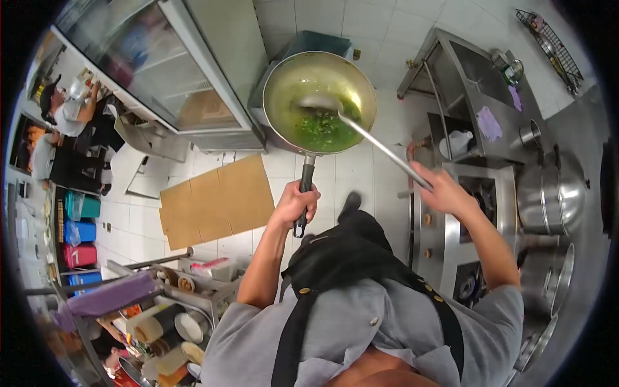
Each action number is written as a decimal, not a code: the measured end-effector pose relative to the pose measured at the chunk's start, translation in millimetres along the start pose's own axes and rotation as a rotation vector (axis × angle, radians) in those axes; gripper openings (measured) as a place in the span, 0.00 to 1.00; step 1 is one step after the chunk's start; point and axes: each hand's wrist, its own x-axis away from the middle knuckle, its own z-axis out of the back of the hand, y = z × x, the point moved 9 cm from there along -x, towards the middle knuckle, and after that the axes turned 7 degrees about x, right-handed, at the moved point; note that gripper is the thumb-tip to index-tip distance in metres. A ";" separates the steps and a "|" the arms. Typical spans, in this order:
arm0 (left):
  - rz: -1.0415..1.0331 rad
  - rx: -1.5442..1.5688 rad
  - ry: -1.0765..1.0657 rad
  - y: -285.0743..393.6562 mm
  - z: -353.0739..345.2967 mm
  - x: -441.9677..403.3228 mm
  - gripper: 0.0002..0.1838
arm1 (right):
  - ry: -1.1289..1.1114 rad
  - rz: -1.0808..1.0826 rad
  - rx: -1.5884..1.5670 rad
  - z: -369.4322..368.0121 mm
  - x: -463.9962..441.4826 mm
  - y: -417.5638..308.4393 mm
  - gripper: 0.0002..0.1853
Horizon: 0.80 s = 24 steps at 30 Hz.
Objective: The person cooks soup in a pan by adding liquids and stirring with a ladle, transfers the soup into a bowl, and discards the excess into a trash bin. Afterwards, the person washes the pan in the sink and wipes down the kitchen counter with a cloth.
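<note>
My left hand [296, 204] is wrapped round the black handle of a wok [277, 97], which it holds out in front of me above the floor. Chopped green leaves [322, 132] lie in the near part of the wok, with a yellow-green sheen on the metal round them. My right hand [445, 189] grips the long metal handle of a ladle [380, 145]. The ladle's bowl is inside the wok over the greens, somewhat blurred; whether it touches the wok's bottom I cannot tell.
To my right stand a gas stove [451, 258], large steel pots [548, 193] and a steel sink counter [477, 74]. A glass-door fridge [213, 77] is ahead on the left. Flattened cardboard [219, 200] covers some floor; a loaded shelf [116, 290] is at left. Two people [71, 116] work farther off.
</note>
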 end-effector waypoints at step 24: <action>-0.220 -0.905 0.768 264.2 53.2 -453.0 0.10 | 0.405 0.562 -0.048 111.1 -558.5 205.0 0.25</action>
